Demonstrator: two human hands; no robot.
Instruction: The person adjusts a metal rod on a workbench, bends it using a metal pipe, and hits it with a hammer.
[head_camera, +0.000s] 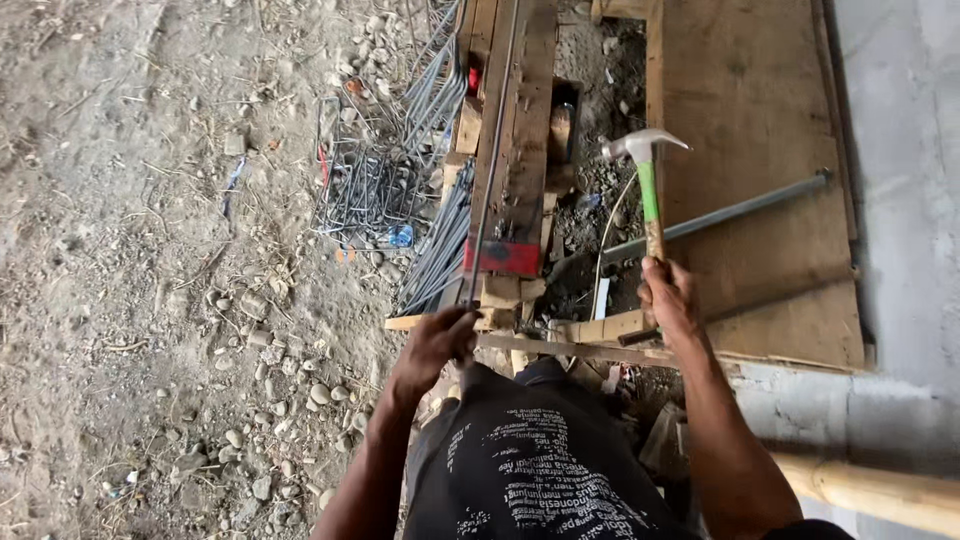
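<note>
Black printed cloth fills the foreground as the right hand (668, 295) grips a raised green-handled steel claw hammer (645, 170). Left hand (437, 345) closes around a long thin steel rod (492, 150) (lying along the plank bench (525, 150)); bent rebar stirrups (375, 185) lie piled beside, suggesting work partly done.

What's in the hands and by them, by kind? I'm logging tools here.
Hammer, in the right hand: 1
Long rod, gripped by the left hand: 1
Grey pipe on the board: 1
Total: 3
The bent bars in the pile at left are too tangled to count.
</note>
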